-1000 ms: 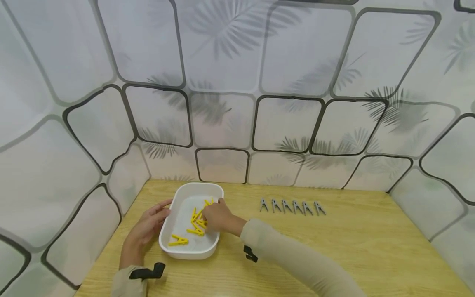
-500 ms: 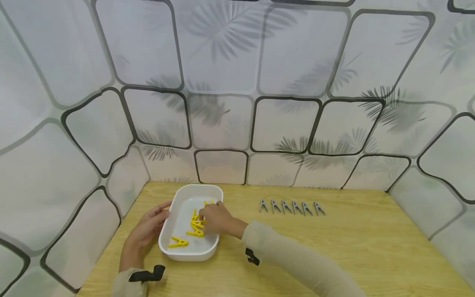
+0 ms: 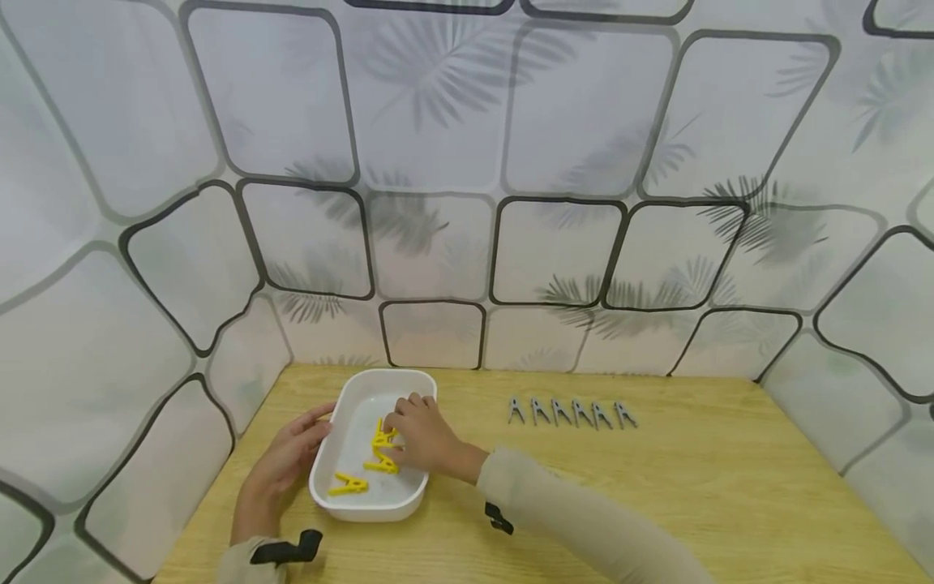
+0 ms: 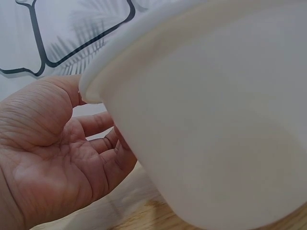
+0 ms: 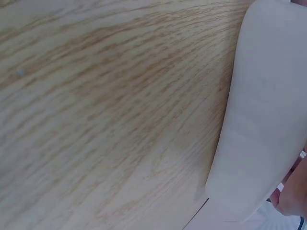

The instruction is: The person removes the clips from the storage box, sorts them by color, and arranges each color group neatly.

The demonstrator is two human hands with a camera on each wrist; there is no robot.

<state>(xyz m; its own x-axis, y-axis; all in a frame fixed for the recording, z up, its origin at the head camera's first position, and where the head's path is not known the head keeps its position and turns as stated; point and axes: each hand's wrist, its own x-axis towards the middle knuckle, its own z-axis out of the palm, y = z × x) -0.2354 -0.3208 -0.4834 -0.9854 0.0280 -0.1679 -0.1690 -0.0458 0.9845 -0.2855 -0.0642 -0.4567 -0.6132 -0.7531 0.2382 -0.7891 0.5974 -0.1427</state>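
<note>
A white plastic tub (image 3: 368,511) stands on the table, holding several yellow clothespins. One yellow clothespin (image 3: 349,485) lies apart near its front left corner; another yellow clothespin (image 3: 383,463) is nearer the middle. My right hand (image 3: 423,434) reaches inside with curled fingers, pinching a yellow clothespin (image 3: 383,439); its palm side and anything beneath are hidden. Outside the tub's left side, my left hand (image 3: 288,454) rests against it. The left wrist view shows the left thumb at the rim and loosely bent fingers touching the outer wall. The right wrist view mostly shows table and the tub's side.
To the right, several grey clothespins (image 3: 572,412) stand in a neat row on the wooden table (image 3: 584,487). Patterned curtain-like walls (image 3: 438,243) rise behind and at both sides. Black camera mounts (image 3: 288,549) are strapped to both wrists.
The right hand has shifted slightly within the tub, its fingers moving over the clothespins. Fewer yellow clothespins show around it now. The left hand and the grey row stay put.
</note>
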